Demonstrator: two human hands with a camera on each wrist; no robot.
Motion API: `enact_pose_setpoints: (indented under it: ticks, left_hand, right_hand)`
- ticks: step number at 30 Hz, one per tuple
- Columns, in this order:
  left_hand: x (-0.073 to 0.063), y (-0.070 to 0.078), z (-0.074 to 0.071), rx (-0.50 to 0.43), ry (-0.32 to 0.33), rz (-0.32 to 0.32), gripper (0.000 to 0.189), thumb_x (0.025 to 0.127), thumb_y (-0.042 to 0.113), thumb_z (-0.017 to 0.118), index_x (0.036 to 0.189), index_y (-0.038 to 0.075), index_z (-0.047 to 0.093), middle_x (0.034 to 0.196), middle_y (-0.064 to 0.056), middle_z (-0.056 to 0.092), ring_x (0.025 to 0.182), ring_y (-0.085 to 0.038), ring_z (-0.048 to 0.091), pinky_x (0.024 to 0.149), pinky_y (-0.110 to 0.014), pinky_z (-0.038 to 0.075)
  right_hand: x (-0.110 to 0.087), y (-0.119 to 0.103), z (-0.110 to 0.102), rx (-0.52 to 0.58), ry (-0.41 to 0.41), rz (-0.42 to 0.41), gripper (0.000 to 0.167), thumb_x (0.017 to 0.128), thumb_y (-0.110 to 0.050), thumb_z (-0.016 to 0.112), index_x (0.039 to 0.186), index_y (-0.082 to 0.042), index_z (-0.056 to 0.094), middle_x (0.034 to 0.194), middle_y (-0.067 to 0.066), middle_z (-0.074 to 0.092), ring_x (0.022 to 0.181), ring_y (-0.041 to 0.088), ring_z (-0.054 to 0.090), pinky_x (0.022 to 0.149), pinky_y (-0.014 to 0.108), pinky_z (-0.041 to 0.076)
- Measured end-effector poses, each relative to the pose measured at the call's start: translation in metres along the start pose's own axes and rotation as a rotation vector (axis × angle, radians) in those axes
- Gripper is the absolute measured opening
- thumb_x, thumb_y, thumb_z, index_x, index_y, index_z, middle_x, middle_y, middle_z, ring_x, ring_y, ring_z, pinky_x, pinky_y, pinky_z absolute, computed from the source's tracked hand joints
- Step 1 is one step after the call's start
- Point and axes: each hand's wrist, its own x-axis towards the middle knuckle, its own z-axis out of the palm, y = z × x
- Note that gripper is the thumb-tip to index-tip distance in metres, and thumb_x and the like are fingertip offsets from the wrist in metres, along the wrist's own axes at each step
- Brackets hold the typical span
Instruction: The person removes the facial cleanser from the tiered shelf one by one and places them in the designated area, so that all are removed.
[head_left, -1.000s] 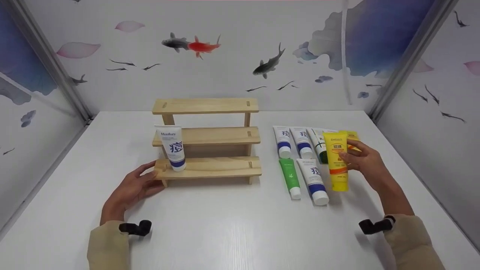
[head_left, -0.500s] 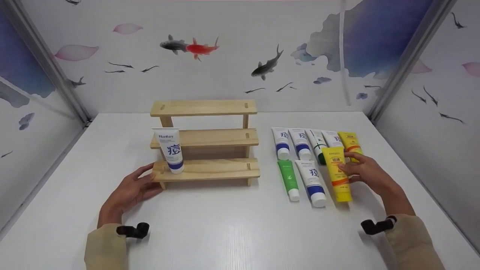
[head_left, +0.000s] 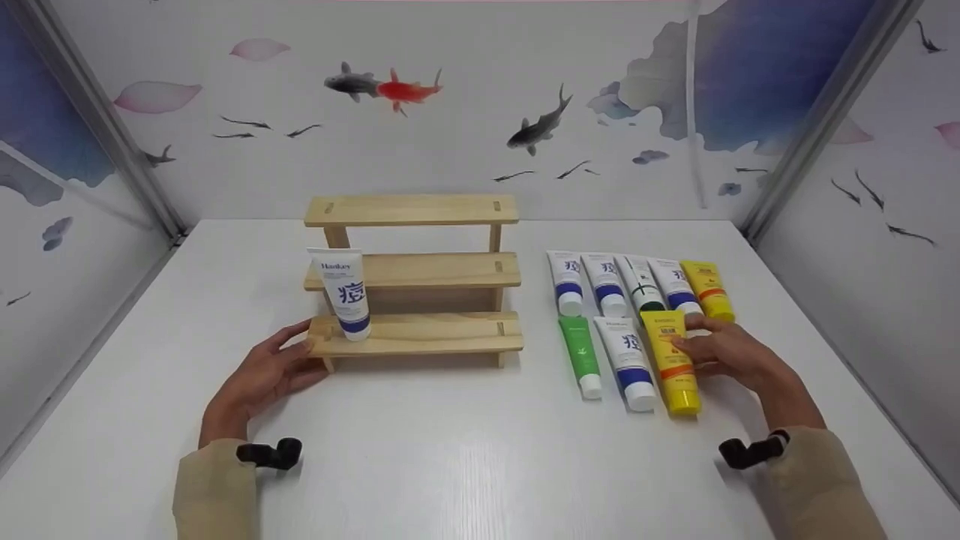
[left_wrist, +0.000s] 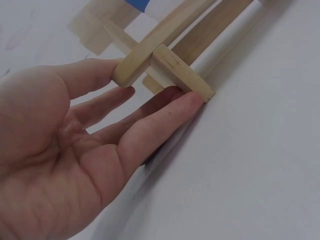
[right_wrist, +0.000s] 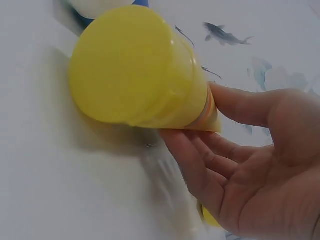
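A three-step wooden display rack (head_left: 420, 335) stands left of the middle in the head view. My left hand (head_left: 268, 375) grips the left end of its lowest step; in the left wrist view the thumb (left_wrist: 95, 75) touches the plank's end and fingers rest against the leg below. On that step a white-and-blue tube (head_left: 345, 292) stands upright on its cap. At the right, my right hand (head_left: 739, 356) pinches a yellow tube (head_left: 670, 352) by its side, low over the table, beside a white-and-blue tube (head_left: 624, 352). Its round yellow cap (right_wrist: 122, 67) fills much of the right wrist view.
A green tube (head_left: 580, 352) lies left of the front white-and-blue one. Behind them lies a row of several tubes, from a white-and-blue one (head_left: 566, 281) to another yellow one (head_left: 707, 289). Printed walls enclose the white table (head_left: 420, 465) at the back and sides.
My right hand has brought the yellow tube down and toward me, from over the back row to the front row's right end. The left hand has stayed on the rack.
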Motion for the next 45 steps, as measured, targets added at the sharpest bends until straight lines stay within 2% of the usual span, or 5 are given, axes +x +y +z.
enact_pose_setpoints:
  ticks: [11, 19, 29, 39, 45]
  left_hand:
    - [0.002, 0.0, 0.001, 0.015, 0.008, -0.011, 0.065, 0.107, 0.03, 0.047, 0.163, 0.025, 0.012, 0.164, -0.021, 0.027, 0.131, -0.023, 0.057, 0.106, -0.032, 0.052]
    - [0.001, 0.0, 0.0, 0.006, 0.007, -0.003, 0.069, 0.106, 0.032, 0.05, 0.163, 0.024, 0.012, 0.163, -0.023, 0.028, 0.123, -0.018, 0.062, 0.104, -0.031, 0.054]
    - [0.001, 0.0, -0.001, 0.003, -0.001, -0.009, 0.071, 0.105, 0.035, 0.052, 0.163, 0.024, 0.011, 0.163, -0.022, 0.029, 0.123, -0.018, 0.061, 0.106, -0.031, 0.053]
    - [0.001, 0.0, 0.0, 0.001, 0.005, -0.013, 0.075, 0.103, 0.038, 0.055, 0.163, 0.024, 0.012, 0.164, -0.021, 0.027, 0.127, -0.02, 0.059, 0.106, -0.031, 0.053]
    - [0.002, -0.001, 0.0, 0.002, 0.01, -0.014, 0.076, 0.102, 0.038, 0.056, 0.163, 0.025, 0.011, 0.163, -0.021, 0.027, 0.124, -0.018, 0.061, 0.104, -0.03, 0.054]
  right_hand:
    - [0.003, 0.002, 0.005, -0.048, -0.013, 0.047, 0.099, 0.087, -0.053, 0.072, 0.155, 0.001, 0.023, 0.134, 0.015, 0.059, 0.102, 0.021, 0.067, 0.091, 0.027, 0.058]
    - [0.004, 0.0, 0.006, -0.095, -0.013, 0.06, 0.102, 0.087, -0.056, 0.07, 0.156, 0.002, 0.022, 0.143, 0.021, 0.05, 0.107, 0.022, 0.062, 0.092, 0.025, 0.056]
    - [0.0, -0.004, 0.01, -0.106, 0.007, 0.044, 0.098, 0.091, -0.053, 0.068, 0.156, 0.004, 0.021, 0.145, 0.025, 0.045, 0.116, 0.028, 0.059, 0.102, 0.035, 0.055]
    - [0.0, -0.002, 0.012, -0.077, 0.072, 0.043, 0.088, 0.094, -0.049, 0.065, 0.157, -0.003, 0.026, 0.149, 0.026, 0.042, 0.12, 0.031, 0.057, 0.105, 0.039, 0.054]
    - [0.0, -0.003, 0.011, -0.071, 0.11, 0.058, 0.091, 0.089, -0.052, 0.07, 0.156, -0.005, 0.03, 0.147, 0.024, 0.045, 0.118, 0.031, 0.059, 0.103, 0.038, 0.055]
